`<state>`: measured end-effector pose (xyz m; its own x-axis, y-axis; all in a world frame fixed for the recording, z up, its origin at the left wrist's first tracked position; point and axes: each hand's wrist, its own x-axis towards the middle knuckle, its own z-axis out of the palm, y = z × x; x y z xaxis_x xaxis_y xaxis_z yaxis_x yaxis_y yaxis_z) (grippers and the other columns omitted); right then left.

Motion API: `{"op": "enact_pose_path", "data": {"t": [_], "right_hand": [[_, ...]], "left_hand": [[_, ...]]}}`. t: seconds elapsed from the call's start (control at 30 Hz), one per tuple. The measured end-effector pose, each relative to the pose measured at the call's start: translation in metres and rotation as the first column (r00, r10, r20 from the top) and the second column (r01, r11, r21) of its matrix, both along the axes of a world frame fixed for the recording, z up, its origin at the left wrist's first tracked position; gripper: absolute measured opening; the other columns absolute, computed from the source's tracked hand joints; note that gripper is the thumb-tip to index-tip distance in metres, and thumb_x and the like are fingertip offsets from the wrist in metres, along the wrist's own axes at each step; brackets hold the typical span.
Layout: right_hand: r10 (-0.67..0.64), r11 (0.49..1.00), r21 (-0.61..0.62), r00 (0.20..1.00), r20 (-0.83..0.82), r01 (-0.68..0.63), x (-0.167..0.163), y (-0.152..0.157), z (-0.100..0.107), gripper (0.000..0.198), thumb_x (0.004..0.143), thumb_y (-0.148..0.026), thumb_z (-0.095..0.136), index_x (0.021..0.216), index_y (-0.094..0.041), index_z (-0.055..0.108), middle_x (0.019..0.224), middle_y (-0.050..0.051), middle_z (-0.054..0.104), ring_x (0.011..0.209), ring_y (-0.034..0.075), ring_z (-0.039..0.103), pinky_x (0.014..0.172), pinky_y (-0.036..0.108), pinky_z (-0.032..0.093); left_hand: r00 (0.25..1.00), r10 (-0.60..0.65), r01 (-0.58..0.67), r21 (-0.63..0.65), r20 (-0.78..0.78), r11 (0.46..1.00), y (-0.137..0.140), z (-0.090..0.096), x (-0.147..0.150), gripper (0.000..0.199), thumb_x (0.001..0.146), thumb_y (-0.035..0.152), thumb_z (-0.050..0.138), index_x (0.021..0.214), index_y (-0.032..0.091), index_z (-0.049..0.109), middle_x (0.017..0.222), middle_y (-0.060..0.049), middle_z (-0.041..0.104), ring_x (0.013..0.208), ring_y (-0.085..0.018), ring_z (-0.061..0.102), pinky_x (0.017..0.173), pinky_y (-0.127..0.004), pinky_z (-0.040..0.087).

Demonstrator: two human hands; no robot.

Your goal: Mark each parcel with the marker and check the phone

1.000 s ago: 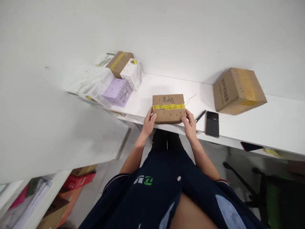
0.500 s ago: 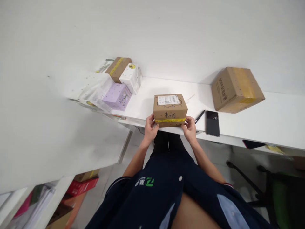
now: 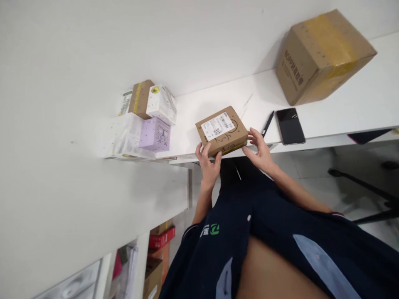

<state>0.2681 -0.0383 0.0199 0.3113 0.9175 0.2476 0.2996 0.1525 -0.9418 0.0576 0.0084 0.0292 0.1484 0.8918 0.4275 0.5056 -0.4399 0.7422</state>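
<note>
A small brown cardboard box (image 3: 232,135) lies at the front edge of the white table, turned at an angle. Its top face carries a white shipping label and dark handwriting, and yellow tape shows on its front side. My left hand (image 3: 209,164) holds the near left corner, fingertips at the upper edge and thumb against the front. At the right end, my right hand (image 3: 259,151) grips the corner, thumb low and fingers along the side. A black pen (image 3: 268,123) lies just beyond my right hand, beside a dark phone (image 3: 291,126).
A large taped carton (image 3: 322,58) stands at the back right against the wall. To the left are a purple box (image 3: 155,135), a white box (image 3: 161,104) and a brown taped box (image 3: 140,99). Below left, a shelf holds a red box (image 3: 162,237). Chair legs show at the lower right.
The cardboard box has turned at an angle, and more of its labelled top now shows. Both hands have shifted their hold with it. The whole view has tilted and swung.
</note>
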Motion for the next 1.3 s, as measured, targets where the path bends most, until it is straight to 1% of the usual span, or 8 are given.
{"op": "enact_pose_path", "data": {"t": [0.17, 0.37, 0.63, 0.73, 0.83, 1.07, 1.17, 1.3], "right_hand": [[0.015, 0.999, 0.036, 0.961, 0.275, -0.026, -0.004, -0.002, 0.018, 0.056, 0.088, -0.043, 0.061, 0.141, -0.028, 0.05, 0.143, 0.013, 0.049, 0.136, 0.031, 0.047, 0.115, 0.055, 0.04], [-0.025, 0.999, 0.032, 0.923, 0.383, 0.014, -0.004, 0.006, 0.017, 0.046, 0.09, -0.039, 0.058, 0.134, -0.026, 0.056, 0.135, 0.014, 0.052, 0.123, 0.031, 0.056, 0.108, 0.054, 0.048], [0.028, 0.999, 0.022, 0.947, 0.32, -0.037, 0.008, 0.01, 0.027, 0.043, 0.09, -0.042, 0.057, 0.13, -0.028, 0.057, 0.13, 0.012, 0.056, 0.113, 0.028, 0.06, 0.095, 0.048, 0.055], [-0.077, 0.997, -0.005, 0.969, 0.236, 0.08, 0.036, 0.02, 0.017, 0.044, 0.098, -0.042, 0.043, 0.139, -0.028, 0.05, 0.124, 0.011, 0.06, 0.097, 0.023, 0.063, 0.084, 0.043, 0.057], [-0.178, 0.961, -0.106, 0.861, 0.477, 0.257, 0.068, 0.039, -0.004, 0.039, 0.098, -0.038, 0.045, 0.127, -0.02, 0.062, 0.111, 0.016, 0.063, 0.099, 0.028, 0.061, 0.087, 0.05, 0.052], [0.108, 0.912, -0.326, 0.622, 0.776, 0.248, 0.095, 0.061, -0.029, 0.029, 0.09, -0.016, 0.043, 0.098, -0.013, 0.071, 0.108, 0.025, 0.062, 0.105, 0.037, 0.056, 0.08, 0.053, 0.05], [0.1, 0.919, -0.32, 0.65, 0.753, 0.229, 0.1, 0.058, -0.025, 0.024, 0.088, -0.018, 0.048, 0.097, -0.014, 0.069, 0.101, 0.022, 0.063, 0.104, 0.036, 0.056, 0.081, 0.051, 0.05], [-0.16, 0.937, -0.15, 0.77, 0.618, 0.315, 0.109, 0.051, -0.013, 0.022, 0.091, -0.035, 0.052, 0.103, -0.019, 0.061, 0.091, 0.012, 0.063, 0.088, 0.029, 0.06, 0.08, 0.048, 0.051]], "left_hand": [[0.997, 0.026, -0.021, 0.071, -0.071, 0.997, 0.002, 0.006, 0.005, 0.036, 0.095, 0.043, 0.059, 0.124, 0.022, 0.056, 0.139, -0.015, 0.036, 0.14, -0.028, 0.042, 0.118, -0.05, 0.04], [0.997, 0.05, -0.048, 0.033, -0.066, 0.998, 0.003, 0.001, 0.006, 0.036, 0.094, 0.048, 0.057, 0.119, 0.022, 0.06, 0.139, -0.015, 0.037, 0.133, -0.028, 0.048, 0.112, -0.049, 0.046], [0.989, 0.08, -0.074, 0.045, -0.127, 0.996, 0.004, 0.001, 0.006, 0.037, 0.093, 0.047, 0.059, 0.118, 0.02, 0.063, 0.137, -0.016, 0.039, 0.13, -0.028, 0.05, 0.109, -0.047, 0.048], [0.988, 0.088, -0.081, 0.054, -0.131, 0.995, 0.003, -0.002, 0.007, 0.038, 0.093, 0.047, 0.059, 0.12, 0.02, 0.063, 0.136, -0.016, 0.04, 0.131, -0.028, 0.049, 0.109, -0.046, 0.049], [0.988, 0.095, -0.091, 0.038, -0.121, 0.995, 0.005, -0.003, 0.009, 0.038, 0.093, 0.047, 0.059, 0.122, 0.022, 0.061, 0.136, -0.016, 0.039, 0.133, -0.029, 0.047, 0.11, -0.048, 0.048], [0.989, 0.115, -0.11, 0.071, -0.087, 0.991, 0.008, -0.004, 0.02, 0.039, 0.093, 0.045, 0.06, 0.123, 0.021, 0.053, 0.135, -0.018, 0.04, 0.134, -0.03, 0.047, 0.113, -0.052, 0.044], [0.988, 0.12, -0.115, 0.05, -0.097, 0.992, 0.007, -0.004, 0.022, 0.039, 0.093, 0.045, 0.06, 0.122, 0.021, 0.053, 0.135, -0.018, 0.039, 0.135, -0.03, 0.046, 0.111, -0.051, 0.045], [0.985, 0.137, -0.135, 0.028, -0.109, 0.99, 0.008, -0.005, 0.023, 0.038, 0.093, 0.045, 0.06, 0.121, 0.021, 0.054, 0.135, -0.019, 0.04, 0.135, -0.031, 0.047, 0.11, -0.051, 0.046]]}}
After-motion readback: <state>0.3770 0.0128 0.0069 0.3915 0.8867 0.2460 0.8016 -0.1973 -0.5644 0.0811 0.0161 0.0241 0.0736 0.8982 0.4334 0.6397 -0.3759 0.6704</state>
